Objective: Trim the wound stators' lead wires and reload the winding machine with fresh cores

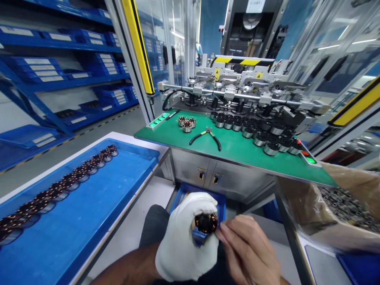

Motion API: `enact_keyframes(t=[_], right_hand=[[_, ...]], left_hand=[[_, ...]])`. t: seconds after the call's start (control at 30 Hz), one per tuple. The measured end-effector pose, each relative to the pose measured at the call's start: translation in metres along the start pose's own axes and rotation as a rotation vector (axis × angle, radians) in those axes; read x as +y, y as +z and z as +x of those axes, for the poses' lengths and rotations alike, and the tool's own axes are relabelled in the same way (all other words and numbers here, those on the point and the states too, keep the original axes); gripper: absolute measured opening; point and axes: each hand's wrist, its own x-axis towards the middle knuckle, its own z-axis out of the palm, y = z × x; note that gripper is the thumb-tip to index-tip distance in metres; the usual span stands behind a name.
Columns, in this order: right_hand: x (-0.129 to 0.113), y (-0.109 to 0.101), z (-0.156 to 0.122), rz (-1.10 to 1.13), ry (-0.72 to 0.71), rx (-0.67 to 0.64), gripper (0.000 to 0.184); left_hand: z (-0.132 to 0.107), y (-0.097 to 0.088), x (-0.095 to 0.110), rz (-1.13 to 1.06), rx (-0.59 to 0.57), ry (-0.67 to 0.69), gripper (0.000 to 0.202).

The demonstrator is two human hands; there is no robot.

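Note:
My left hand (pixel 185 237), in a white glove, is closed round a small round motor stator (pixel 206 223) with copper windings, held low in front of me. My bare right hand (pixel 247 249) is beside it, its fingertips pinched at the stator's right edge; what they pinch is too small to make out. Both hands hover over a small blue bin (pixel 218 200) below the green worktop (pixel 237 148).
A blue tray (pixel 89 202) on the left holds a row of several stators (pixel 62 186). On the green worktop lie pliers (pixel 208 135), three stators (pixel 186 123) and a long cluster of stators (pixel 261 136) before a machine. A brown bag (pixel 341 202) of parts stands right.

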Motion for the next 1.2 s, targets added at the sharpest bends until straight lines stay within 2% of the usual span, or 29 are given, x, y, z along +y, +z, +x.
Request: enact_keyframes(t=[0.07,0.17,0.23,0.3,0.33,0.37,0.4,0.47,0.5,0.53,0.57,0.63,0.7,0.77,0.83,0.93,0.97,1.0,1.1,1.13,1.2], right_hand=[[-0.002,0.005,-0.002,0.078,0.074,0.014,0.021],[-0.003,0.013,-0.005,0.213,0.274,0.058,0.018],[-0.001,0.016,-0.007,0.271,0.354,0.069,0.018],[0.004,0.015,-0.007,0.293,0.341,0.039,0.018],[0.007,0.013,-0.007,0.298,0.316,0.013,0.018],[0.010,0.011,-0.007,0.301,0.289,-0.014,0.019],[0.012,0.008,-0.006,0.305,0.263,-0.038,0.019],[0.014,0.003,-0.004,0.296,0.210,-0.088,0.020],[0.014,0.001,-0.003,0.279,0.181,-0.106,0.020],[0.014,-0.001,-0.002,0.246,0.154,-0.115,0.020],[0.014,-0.002,-0.001,0.199,0.138,-0.118,0.020],[0.013,-0.002,0.000,0.096,0.145,-0.090,0.018],[0.012,0.001,0.000,0.042,0.205,-0.035,0.016],[0.013,0.002,0.000,0.072,0.270,0.005,0.016],[0.014,0.001,0.001,0.142,0.293,0.004,0.017],[0.018,-0.007,0.005,0.232,0.207,-0.076,0.019],[0.019,-0.011,0.007,0.246,0.160,-0.118,0.020],[0.019,-0.014,0.010,0.251,0.115,-0.163,0.021],[0.019,-0.021,0.018,0.228,0.018,-0.274,0.018],[0.018,-0.022,0.021,0.209,0.002,-0.288,0.017],[0.017,-0.023,0.024,0.149,-0.016,-0.284,0.014]], left_hand=[[-0.003,0.003,-0.002,0.007,0.001,0.020,0.032],[-0.008,0.011,-0.004,-0.046,0.047,0.038,0.028],[-0.008,0.011,-0.005,-0.160,0.074,-0.013,0.043],[-0.003,0.004,-0.008,-0.289,0.084,-0.154,0.062],[0.000,-0.001,-0.010,-0.340,0.037,-0.251,0.061],[0.005,-0.007,-0.012,-0.387,-0.070,-0.357,0.050],[0.009,-0.014,-0.015,-0.434,-0.233,-0.456,0.042],[0.015,-0.023,-0.021,-0.516,-0.588,-0.590,0.061],[0.016,-0.026,-0.023,-0.553,-0.704,-0.615,0.067],[0.016,-0.027,-0.025,-0.584,-0.739,-0.614,0.067],[0.015,-0.026,-0.025,-0.608,-0.708,-0.598,0.062],[0.010,-0.021,-0.025,-0.679,-0.576,-0.579,0.048],[0.006,-0.014,-0.022,-0.809,-0.447,-0.577,0.049],[0.003,-0.009,-0.018,-0.970,-0.341,-0.534,0.048],[0.004,-0.006,-0.015,-1.130,-0.245,-0.459,0.036],[0.009,-0.007,-0.017,-1.187,-0.144,-0.474,0.027],[0.011,-0.008,-0.019,-1.130,-0.198,-0.515,0.026],[0.012,-0.009,-0.022,-1.056,-0.314,-0.565,0.033],[0.013,-0.012,-0.031,-0.848,-0.732,-0.642,0.067],[0.012,-0.013,-0.032,-0.814,-0.806,-0.643,0.070],[0.010,-0.013,-0.031,-0.794,-0.824,-0.628,0.061]])
